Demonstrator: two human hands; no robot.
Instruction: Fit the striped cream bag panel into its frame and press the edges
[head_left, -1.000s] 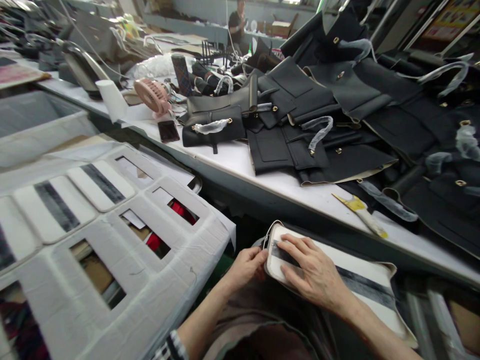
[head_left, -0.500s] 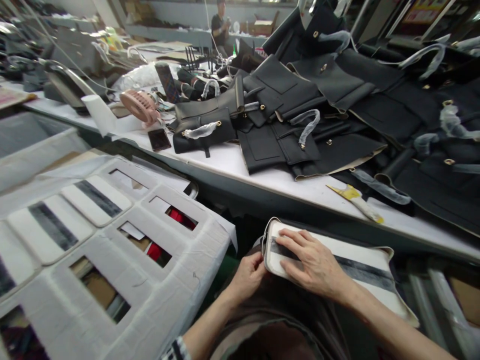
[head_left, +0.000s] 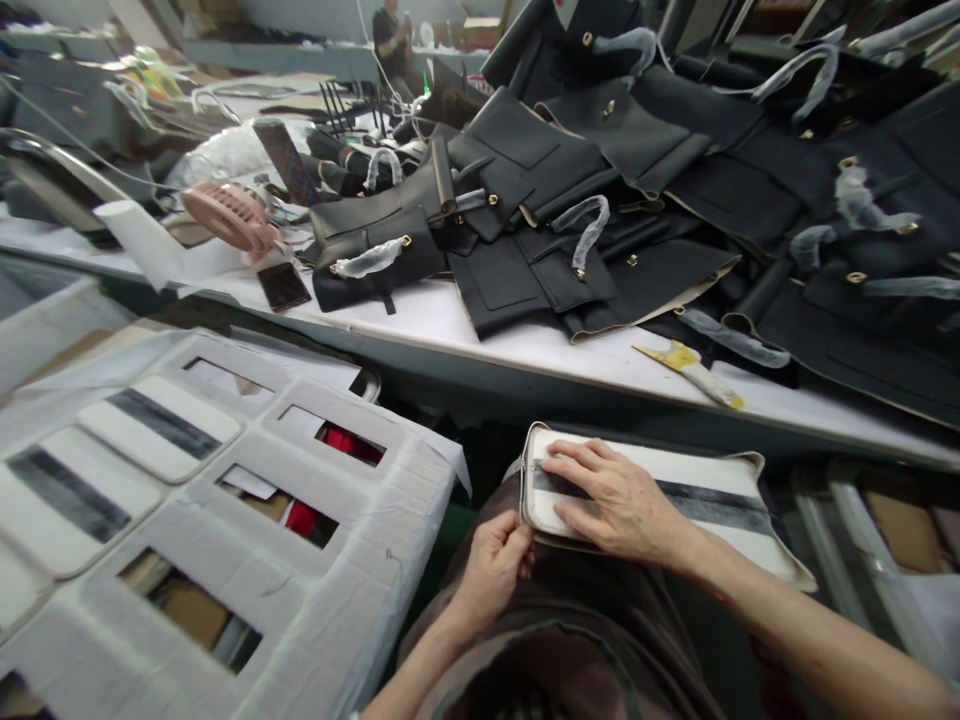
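A long white piece with a dark stripe [head_left: 712, 500] and a rounded, rimmed end lies across my lap, looking like an unfinished bag part. On its top my right hand [head_left: 626, 505] rests with fingers spread, pressing near the rounded end. My left hand [head_left: 491, 560] is closed in a pinch at the near corner of that end, thumb and forefinger on the edge; what exactly is between the fingertips is partly hidden. Along the end runs a thin pale edging, and something dark shows beneath the piece.
To the left, a paper-covered surface with rectangular cutouts [head_left: 315, 600] bears similar white striped panels [head_left: 161, 425]. Black bag pieces [head_left: 517, 280] are heaped on the long table, beside a pink fan [head_left: 229, 215], a phone [head_left: 283, 287] and a yellow-tipped tube [head_left: 694, 375]. A person [head_left: 391, 45] is far back.
My left hand has moved slightly down along the corner of the striped piece, still pinching. My right hand stays on top. The whole view has shifted a little.
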